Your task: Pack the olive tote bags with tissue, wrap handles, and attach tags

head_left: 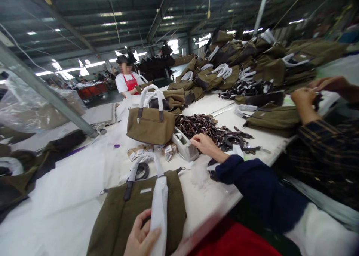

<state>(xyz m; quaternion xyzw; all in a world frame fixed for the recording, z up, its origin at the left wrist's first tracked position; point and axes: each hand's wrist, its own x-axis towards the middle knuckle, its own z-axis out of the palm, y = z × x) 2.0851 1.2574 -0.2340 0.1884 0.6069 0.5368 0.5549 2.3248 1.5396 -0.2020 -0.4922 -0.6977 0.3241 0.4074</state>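
An olive bag [123, 211] with dark leather tabs and white-wrapped handles lies on the table in front of me. My left hand [143, 233] is closed on a white-wrapped strap [159, 207] that runs down over this bag, thumb on top. A bit of something dark shows between its fingers. Farther out, my right hand [206, 144] is at the end of a pale grey tape dispenser [185, 145], fingers pinched together. Whether tape is between those fingertips is too small to see. A coiled black strap [142, 170] lies just above the bag.
A smaller olive bag [151, 125] stands behind the dispenser, tags [168, 151] before it. Dark straps [202, 127] are heaped to its right. Olive bags [224, 76] are piled at the back. A co-worker's hands [305, 99] work at right; another person [129, 80] stands across.
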